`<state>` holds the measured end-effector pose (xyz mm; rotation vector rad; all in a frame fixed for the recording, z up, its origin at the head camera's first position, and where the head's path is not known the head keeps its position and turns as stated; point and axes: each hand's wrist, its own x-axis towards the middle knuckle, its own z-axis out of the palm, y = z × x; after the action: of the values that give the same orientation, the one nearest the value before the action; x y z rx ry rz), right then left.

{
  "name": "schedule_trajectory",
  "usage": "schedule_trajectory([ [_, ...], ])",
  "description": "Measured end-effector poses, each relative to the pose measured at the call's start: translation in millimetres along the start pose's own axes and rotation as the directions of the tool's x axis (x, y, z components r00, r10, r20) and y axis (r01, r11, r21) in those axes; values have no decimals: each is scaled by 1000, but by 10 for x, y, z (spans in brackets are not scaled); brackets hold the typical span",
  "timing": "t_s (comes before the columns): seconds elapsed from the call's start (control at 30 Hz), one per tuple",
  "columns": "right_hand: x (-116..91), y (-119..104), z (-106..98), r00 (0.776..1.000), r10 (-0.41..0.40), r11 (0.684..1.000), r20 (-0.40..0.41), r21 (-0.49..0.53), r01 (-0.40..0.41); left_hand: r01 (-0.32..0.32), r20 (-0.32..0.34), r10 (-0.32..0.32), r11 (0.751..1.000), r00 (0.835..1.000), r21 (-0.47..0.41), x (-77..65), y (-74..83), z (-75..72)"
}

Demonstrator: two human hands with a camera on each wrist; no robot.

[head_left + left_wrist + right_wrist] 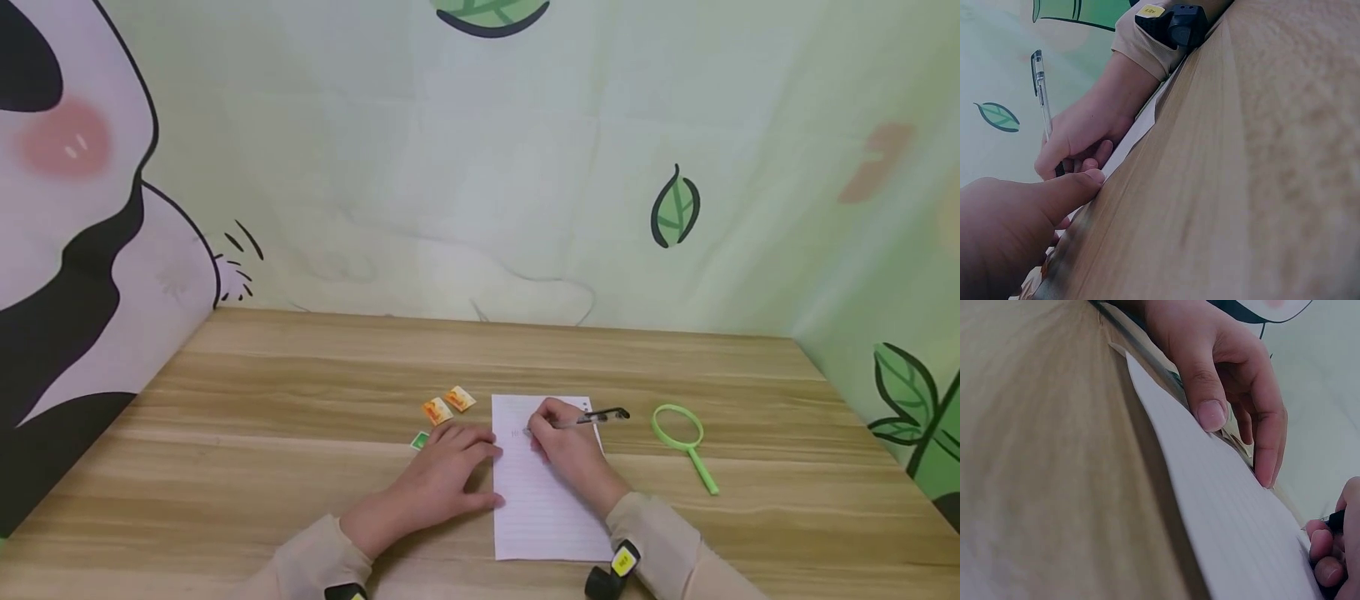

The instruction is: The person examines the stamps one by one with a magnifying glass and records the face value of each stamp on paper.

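A lined sheet of paper [543, 525] lies on the wooden table, with a few small marks near its upper left. My right hand [573, 458] pinches a clear pen with a black cap end [611, 415], its tip at the paper near those marks. In the left wrist view, the pen [1044, 100] stands tilted upward from the fingers. My left hand [446, 475] rests at the sheet's left edge, with thumb and fingertips touching it. The right wrist view shows the left thumb [1212, 415] on the paper's edge and the fingers loosely bent.
Two small orange-and-white packets or cards [437, 411] lie beyond my left hand. A small green-and-white piece [419, 441] is partly hidden by that hand. To the right of the paper lies a green magnifying glass [702, 471]. A printed cloth backdrop [450, 167] rises behind the table.
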<state>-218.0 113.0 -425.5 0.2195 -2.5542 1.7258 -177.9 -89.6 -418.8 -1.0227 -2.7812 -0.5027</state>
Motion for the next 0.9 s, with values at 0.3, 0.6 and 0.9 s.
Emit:
schedule_trajectory([
  [0.3,9,27,-1,1000,14,1000,-2,-24,-14,-1,-6,1,1000,1000,9,-2,-6,17],
  [0.6,-10,7,-16,1000,-7,999,23,-42,8,7,12,-7,1000,1000,2,1,4,10],
  [0.9,-2,16,-13,1000,18,1000,-16,-20,-19,5,0,-5,1000,1000,3,-7,12,0],
])
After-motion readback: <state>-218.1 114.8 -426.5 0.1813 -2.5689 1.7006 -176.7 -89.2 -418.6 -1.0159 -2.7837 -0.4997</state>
